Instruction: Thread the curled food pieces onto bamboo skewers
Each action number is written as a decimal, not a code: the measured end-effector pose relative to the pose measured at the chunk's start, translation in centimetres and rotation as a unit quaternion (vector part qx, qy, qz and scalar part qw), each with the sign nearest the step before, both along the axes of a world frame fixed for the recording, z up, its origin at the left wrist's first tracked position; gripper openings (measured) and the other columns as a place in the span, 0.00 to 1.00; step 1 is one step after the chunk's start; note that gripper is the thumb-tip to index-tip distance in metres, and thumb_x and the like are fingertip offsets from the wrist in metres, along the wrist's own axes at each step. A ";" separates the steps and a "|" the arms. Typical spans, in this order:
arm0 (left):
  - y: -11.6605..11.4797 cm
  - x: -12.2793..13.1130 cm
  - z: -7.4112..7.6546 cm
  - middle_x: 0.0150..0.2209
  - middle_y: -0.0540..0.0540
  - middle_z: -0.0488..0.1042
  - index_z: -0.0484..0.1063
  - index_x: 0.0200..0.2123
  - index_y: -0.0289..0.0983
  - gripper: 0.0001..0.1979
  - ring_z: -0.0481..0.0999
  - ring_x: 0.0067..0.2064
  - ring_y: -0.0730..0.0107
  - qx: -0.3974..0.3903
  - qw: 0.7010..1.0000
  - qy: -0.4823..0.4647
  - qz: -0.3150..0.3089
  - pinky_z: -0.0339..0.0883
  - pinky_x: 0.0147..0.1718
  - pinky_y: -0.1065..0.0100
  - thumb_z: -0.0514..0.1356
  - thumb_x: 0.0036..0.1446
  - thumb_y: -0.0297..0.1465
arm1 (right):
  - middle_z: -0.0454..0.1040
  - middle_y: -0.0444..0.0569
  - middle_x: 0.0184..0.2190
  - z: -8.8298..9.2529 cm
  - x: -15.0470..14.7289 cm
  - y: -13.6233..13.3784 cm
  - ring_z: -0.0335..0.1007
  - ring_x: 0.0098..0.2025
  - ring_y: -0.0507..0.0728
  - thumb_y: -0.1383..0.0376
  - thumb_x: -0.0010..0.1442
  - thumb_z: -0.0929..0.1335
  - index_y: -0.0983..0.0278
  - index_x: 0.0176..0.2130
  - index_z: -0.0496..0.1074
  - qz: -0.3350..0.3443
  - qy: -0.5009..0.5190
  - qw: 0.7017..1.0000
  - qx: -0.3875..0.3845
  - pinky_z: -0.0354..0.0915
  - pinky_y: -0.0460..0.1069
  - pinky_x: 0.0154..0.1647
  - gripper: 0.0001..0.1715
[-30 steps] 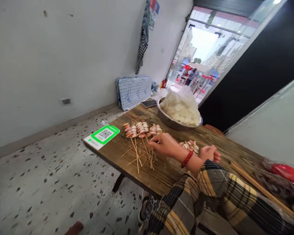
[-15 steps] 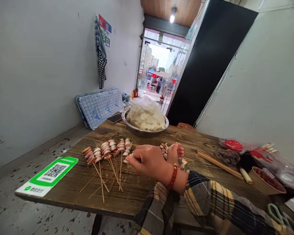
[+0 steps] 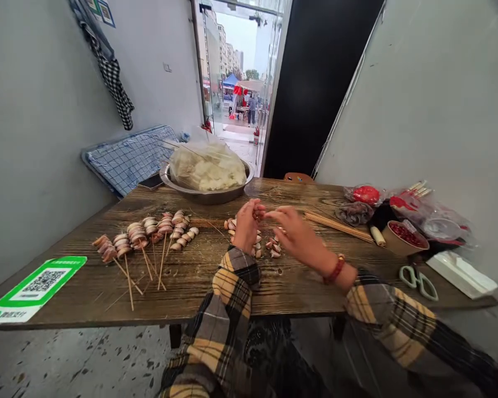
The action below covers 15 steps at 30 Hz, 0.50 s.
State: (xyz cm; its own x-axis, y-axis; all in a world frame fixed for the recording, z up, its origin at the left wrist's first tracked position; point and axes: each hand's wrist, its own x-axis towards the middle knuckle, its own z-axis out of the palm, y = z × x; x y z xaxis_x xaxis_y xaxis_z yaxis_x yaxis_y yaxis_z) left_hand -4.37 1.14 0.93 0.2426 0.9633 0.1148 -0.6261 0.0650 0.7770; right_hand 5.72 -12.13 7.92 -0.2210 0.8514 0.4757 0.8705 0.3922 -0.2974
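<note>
Since loose cloves (image 3: 274,253) lie at five o'clock from our left hand (image 3: 247,225) (curled, contents unclear), our spread right hand (image 3: 299,237) probably reaches them easily.

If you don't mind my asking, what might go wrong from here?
The right sleeve might brush the scissors, which lie near the edge of the table, and knock them off. The right hand, close to loose garlic cloves, could scatter them if it sweeps sideways.
</note>
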 end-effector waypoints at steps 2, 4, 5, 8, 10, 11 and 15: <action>0.2 -0.2 -0.2 0.30 0.47 0.73 0.72 0.39 0.32 0.13 0.72 0.27 0.77 -0.027 1.000 -0.001 -0.006 0.68 0.29 0.72 0.57 0.60 0.37 | 0.66 0.56 0.50 -1.8 4.5 -1.4 0.66 0.49 0.59 0.69 0.62 0.61 0.63 0.56 0.64 -0.066 0.044 0.997 0.002 0.65 0.56 0.52 0.22; 0.5 -0.5 0.0 0.28 0.47 0.73 0.72 0.38 0.33 0.13 0.71 0.26 0.78 -0.034 0.999 -0.001 0.001 0.67 0.28 0.73 0.58 0.58 0.37 | 0.66 0.55 0.50 -3.7 8.0 -3.1 0.69 0.45 0.59 0.66 0.62 0.62 0.61 0.57 0.63 -0.115 0.055 0.992 -0.015 0.67 0.58 0.49 0.22; 0.6 -0.8 0.3 0.28 0.47 0.73 0.72 0.37 0.33 0.13 0.71 0.26 0.78 -0.029 1.000 0.001 0.008 0.67 0.28 0.73 0.59 0.57 0.38 | 0.66 0.56 0.50 -4.6 9.2 -4.0 0.69 0.46 0.60 0.65 0.62 0.62 0.61 0.57 0.63 -0.129 0.050 0.990 -0.021 0.67 0.59 0.49 0.23; 0.6 -1.6 0.7 0.27 0.47 0.73 0.71 0.37 0.33 0.15 0.71 0.25 0.77 -0.008 1.000 0.019 0.021 0.66 0.27 0.73 0.61 0.54 0.40 | 0.66 0.55 0.52 -6.8 10.3 -6.2 0.66 0.52 0.62 0.64 0.62 0.63 0.59 0.58 0.63 -0.101 0.024 0.994 -0.031 0.66 0.60 0.52 0.25; 0.6 -2.2 0.8 0.27 0.48 0.73 0.71 0.37 0.32 0.16 0.71 0.25 0.77 0.002 0.998 0.045 0.042 0.66 0.26 0.73 0.61 0.53 0.40 | 0.66 0.55 0.55 -7.5 9.1 -7.3 0.63 0.56 0.62 0.64 0.62 0.64 0.57 0.59 0.63 -0.051 -0.005 0.998 -0.043 0.64 0.61 0.55 0.25; 0.5 -2.6 0.7 0.27 0.48 0.72 0.71 0.38 0.32 0.17 0.71 0.25 0.77 0.006 0.996 0.062 0.060 0.66 0.25 0.73 0.61 0.53 0.41 | 0.65 0.55 0.57 -7.6 8.2 -7.6 0.61 0.58 0.62 0.64 0.63 0.64 0.57 0.59 0.64 -0.024 -0.024 0.998 -0.054 0.63 0.61 0.56 0.25; 0.7 -4.2 0.3 0.28 0.50 0.71 0.71 0.39 0.34 0.17 0.69 0.24 0.78 0.015 0.984 0.111 0.140 0.64 0.24 0.75 0.61 0.51 0.41 | 0.61 0.52 0.62 -7.8 4.4 -7.7 0.56 0.62 0.62 0.62 0.63 0.65 0.56 0.58 0.66 0.092 -0.099 0.987 -0.084 0.59 0.60 0.61 0.24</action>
State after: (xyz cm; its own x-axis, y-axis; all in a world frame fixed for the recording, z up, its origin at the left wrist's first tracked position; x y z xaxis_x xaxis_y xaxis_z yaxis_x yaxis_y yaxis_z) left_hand -8.62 1.86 1.27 -0.0100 0.9928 0.1190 -0.4310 -0.1117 0.8954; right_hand 10.17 -19.84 0.13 -0.4539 0.8514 0.2627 0.8364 0.5088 -0.2039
